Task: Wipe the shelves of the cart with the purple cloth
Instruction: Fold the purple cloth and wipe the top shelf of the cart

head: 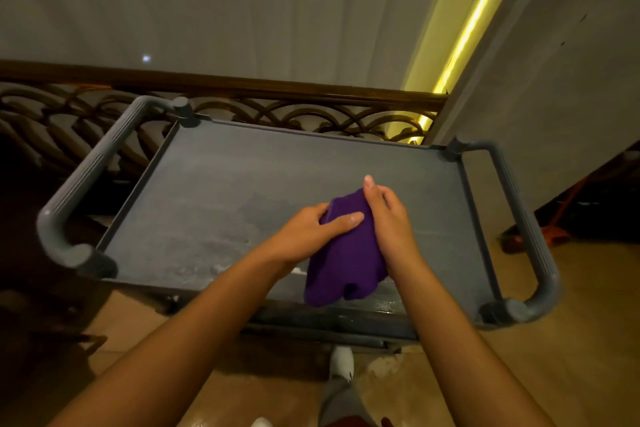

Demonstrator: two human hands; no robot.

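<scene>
While above the cart (207, 163), 2 hands grip purple cloth (346, 260).

Cart top shelf (214, 184) at frame centre, handle (93, 177) at 9 o'clock end, second handle (519, 218) at 3 o'clock end. Cloth (346, 263) on shelf toward 5 o'clock, lower edge over near rim. Left hand (304, 236) on cloth from 9 o'clock, right hand (388, 218) from 3 o'clock. Railing (277, 107) behind cart at 12 o'clock. Shoe (341, 362) on floor at 6 o'clock, before cart.
</scene>
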